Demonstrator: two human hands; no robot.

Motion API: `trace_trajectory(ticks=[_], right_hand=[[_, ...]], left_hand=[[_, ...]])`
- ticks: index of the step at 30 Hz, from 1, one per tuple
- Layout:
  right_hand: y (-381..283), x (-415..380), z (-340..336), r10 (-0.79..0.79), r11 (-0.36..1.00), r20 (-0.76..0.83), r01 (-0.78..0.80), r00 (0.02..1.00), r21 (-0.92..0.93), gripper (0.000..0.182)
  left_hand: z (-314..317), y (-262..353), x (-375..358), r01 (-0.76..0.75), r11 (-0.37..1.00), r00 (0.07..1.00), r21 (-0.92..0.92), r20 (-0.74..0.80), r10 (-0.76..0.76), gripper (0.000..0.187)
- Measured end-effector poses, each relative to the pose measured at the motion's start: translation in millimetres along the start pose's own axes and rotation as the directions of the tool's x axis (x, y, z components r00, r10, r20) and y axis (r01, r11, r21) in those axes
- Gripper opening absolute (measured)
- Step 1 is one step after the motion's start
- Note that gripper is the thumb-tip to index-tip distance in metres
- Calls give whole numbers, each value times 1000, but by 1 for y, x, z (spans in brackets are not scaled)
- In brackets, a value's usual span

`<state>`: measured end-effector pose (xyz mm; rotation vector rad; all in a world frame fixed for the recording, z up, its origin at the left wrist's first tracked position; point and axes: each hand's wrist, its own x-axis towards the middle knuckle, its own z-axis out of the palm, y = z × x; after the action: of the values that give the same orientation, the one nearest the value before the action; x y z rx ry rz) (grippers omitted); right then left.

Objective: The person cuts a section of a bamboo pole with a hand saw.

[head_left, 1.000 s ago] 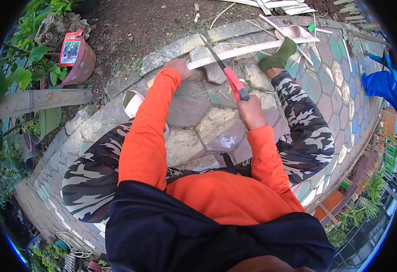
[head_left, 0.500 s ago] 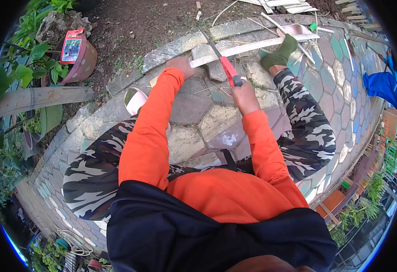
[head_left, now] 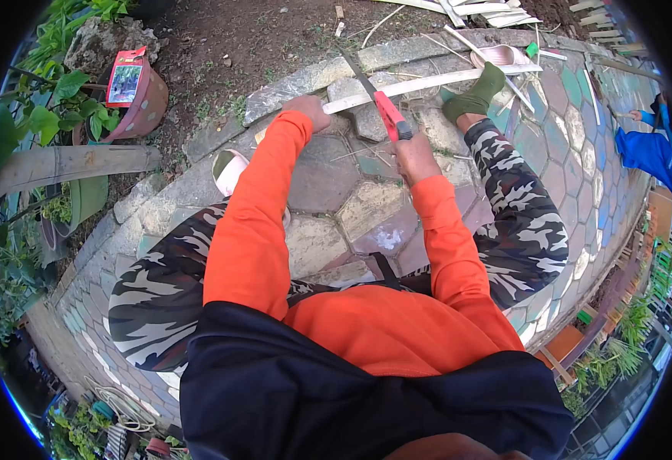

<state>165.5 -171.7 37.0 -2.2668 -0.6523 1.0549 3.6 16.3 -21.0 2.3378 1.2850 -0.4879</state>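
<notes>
My right hand [head_left: 416, 157] is closed around the black-ended handle of a hand saw [head_left: 389, 115] with a red grip. The saw's dark blade lies across a long pale wooden strip [head_left: 428, 81], near its left end. My left hand [head_left: 308, 113] grips that left end, with the fingers partly hidden from view. Towards its other end, the strip passes under or against my foot in a green sock [head_left: 477, 93]; the exact contact is hard to see. Stone edging [head_left: 370, 120] lies beneath the strip where the blade crosses it.
Pink slippers [head_left: 502, 55] [head_left: 231, 170] lie on the painted stone paving [head_left: 317, 176]. More pale strips [head_left: 497, 12] are piled at the top. A plant pot [head_left: 143, 103] and a bamboo pole [head_left: 75, 170] stand left. At far right is a person in blue [head_left: 650, 149].
My right hand and the saw have shifted slightly forward, away from my body. My left hand stays on the strip's end. At far right, the person in blue has moved a little.
</notes>
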Motion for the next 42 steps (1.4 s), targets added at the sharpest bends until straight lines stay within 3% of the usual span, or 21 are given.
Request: trace_trajectory(ticks=[1,2,4,9,11,12,14,17,20,22,25,26,29,32,33,35,37,38,40,41,42], right_hand=[[-2,-11,-10,133,971,129,-155,983,182,24],[0,-30,-22,137,963,152,-168,979,212,27],[8,-59,-41,46,998,92,-41,995,-55,26],[14,-32,-12,28,999,-2,-28,1000,-29,28],[-6,-15,3,-68,985,-77,55,995,-162,26],[-3,-15,0,-69,985,-75,56,995,-162,26],[13,-19,-10,6,999,56,-9,998,51,26],[-13,-80,-50,104,994,137,-102,985,-25,25],[13,-64,-34,51,999,42,-50,998,-22,26],[-9,-42,-8,-51,994,-29,48,998,-102,27],[3,-8,10,-53,997,-72,49,996,-57,28],[10,-8,0,49,992,57,-55,997,111,28],[10,-46,-27,29,998,42,-27,999,-50,29],[-7,-77,-42,79,994,84,-71,993,-88,29],[-8,-68,-35,80,993,82,-73,993,-90,29],[-11,-35,-6,-67,989,-32,62,997,-132,30],[-27,-11,9,-38,985,-54,28,998,-171,30],[-27,0,7,-55,984,-51,45,997,-171,30],[-10,0,-5,110,982,155,-131,982,135,29],[-2,-12,-13,113,983,161,-134,981,128,29],[-8,-39,-27,63,998,106,-63,992,0,28]], left_hand=[[4,1,-4,-23,1000,1000,-21,-3,23,29],[6,-1,-5,-41,998,999,-44,-10,41,29],[-5,2,-8,-35,998,999,-59,7,36,31],[-4,7,-12,-33,997,999,-67,33,35,34],[-14,6,-11,-8,997,1000,-74,21,10,33],[-14,5,-11,-6,997,1000,-74,21,7,33],[-6,4,-13,-58,996,998,-62,24,59,34],[-8,4,-15,-36,999,999,-34,25,37,35],[-2,2,-8,-38,997,998,-68,55,42,35],[-2,6,-11,-43,997,998,-58,48,46,35],[-15,4,-12,-34,998,999,-46,5,34,35],[-11,6,-16,-44,998,999,-43,18,45,34],[-10,5,-15,-26,998,999,-61,40,28,33],[-3,0,-5,-28,997,998,-71,51,32,31],[3,0,-1,-35,997,999,-68,37,38,29],[7,3,-7,-43,997,999,-61,17,44,28],[-5,5,-14,-32,998,999,-62,-29,30,28],[-13,7,-17,-31,998,999,-57,-13,30,29],[-5,10,-26,-34,998,998,-57,45,37,31],[-3,9,-24,-31,998,999,-55,42,33,31],[-7,5,-15,-30,998,999,-48,22,31,31]])
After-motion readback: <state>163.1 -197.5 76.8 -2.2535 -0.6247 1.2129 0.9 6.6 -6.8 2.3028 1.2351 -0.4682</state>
